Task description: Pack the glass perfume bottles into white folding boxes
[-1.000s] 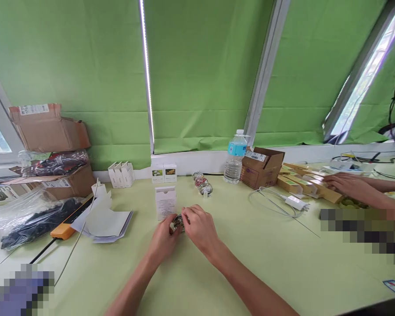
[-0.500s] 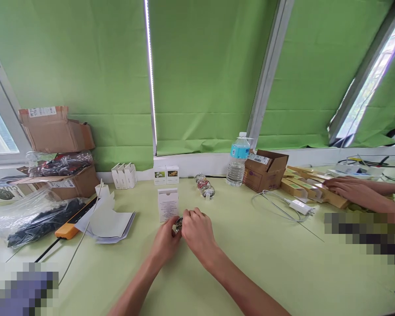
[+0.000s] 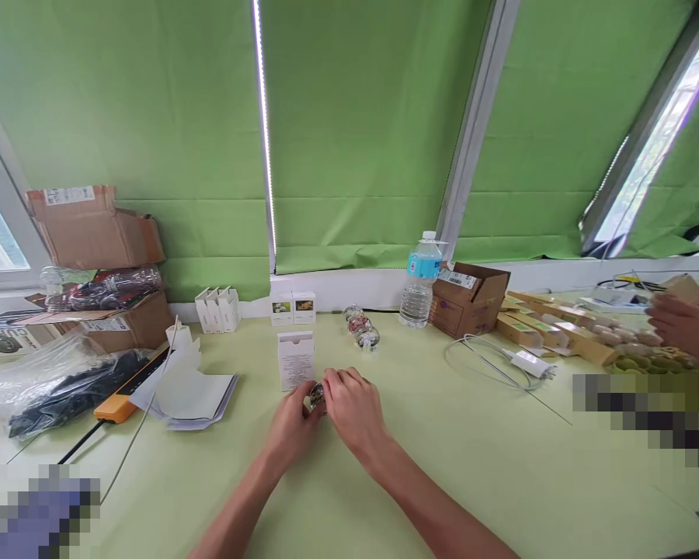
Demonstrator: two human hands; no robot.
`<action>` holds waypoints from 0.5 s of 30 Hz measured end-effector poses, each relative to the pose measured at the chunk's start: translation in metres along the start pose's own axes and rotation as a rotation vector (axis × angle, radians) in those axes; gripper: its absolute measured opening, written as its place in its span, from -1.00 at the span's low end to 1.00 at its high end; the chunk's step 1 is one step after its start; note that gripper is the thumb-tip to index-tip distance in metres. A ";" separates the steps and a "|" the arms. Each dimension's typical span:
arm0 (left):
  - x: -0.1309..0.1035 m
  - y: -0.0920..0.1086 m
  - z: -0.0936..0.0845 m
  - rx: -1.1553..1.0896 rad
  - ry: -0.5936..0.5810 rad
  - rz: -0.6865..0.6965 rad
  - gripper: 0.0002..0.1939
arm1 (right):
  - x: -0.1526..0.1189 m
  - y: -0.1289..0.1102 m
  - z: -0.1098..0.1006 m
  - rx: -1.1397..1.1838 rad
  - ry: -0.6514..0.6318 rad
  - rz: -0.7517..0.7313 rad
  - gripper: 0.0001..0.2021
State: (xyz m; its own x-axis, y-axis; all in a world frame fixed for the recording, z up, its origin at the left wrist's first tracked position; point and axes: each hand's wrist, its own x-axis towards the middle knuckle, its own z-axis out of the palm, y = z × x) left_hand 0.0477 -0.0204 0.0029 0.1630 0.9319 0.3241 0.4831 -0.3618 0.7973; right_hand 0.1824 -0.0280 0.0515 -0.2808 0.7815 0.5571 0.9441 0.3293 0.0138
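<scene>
Near the middle of the light green table, my left hand (image 3: 294, 419) is closed on a small shiny round object (image 3: 317, 396), its fingers on the left side. My right hand (image 3: 354, 404) has its fingers bent together against the object's right side, covering part of it. Just behind my hands stands an upright white box (image 3: 296, 360) with small print on its front. Farther back and to the right lies a row of shiny, glass-like round items (image 3: 362, 328). What exactly the small object is cannot be made out.
Two small picture boxes (image 3: 293, 308) and several white boxes (image 3: 217, 310) stand along the wall. Papers (image 3: 195, 397) and a power strip (image 3: 119, 405) lie left. A water bottle (image 3: 421, 281), brown carton (image 3: 467, 301) and charger (image 3: 529, 363) are right, with another person's hands (image 3: 684, 322) beyond.
The small object shows slightly more between my hands, with my right hand shifted a little to the right. The other person's hands have moved right and up from the wooden-coloured boxes.
</scene>
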 end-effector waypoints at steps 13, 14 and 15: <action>-0.001 0.002 0.000 0.000 0.001 -0.001 -0.70 | -0.001 0.000 -0.006 0.057 -0.021 0.038 -0.78; -0.001 0.001 0.000 0.003 0.003 -0.004 -0.70 | 0.000 0.000 -0.007 0.066 -0.018 0.047 -0.78; 0.000 0.000 0.001 0.006 0.005 -0.009 -0.69 | 0.000 0.001 -0.008 0.078 -0.013 0.057 -0.78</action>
State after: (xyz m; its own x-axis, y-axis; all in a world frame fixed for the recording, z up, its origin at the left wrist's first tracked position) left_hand 0.0479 -0.0208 0.0021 0.1544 0.9351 0.3190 0.4898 -0.3529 0.7972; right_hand 0.1851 -0.0317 0.0586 -0.2293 0.8067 0.5447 0.9425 0.3238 -0.0827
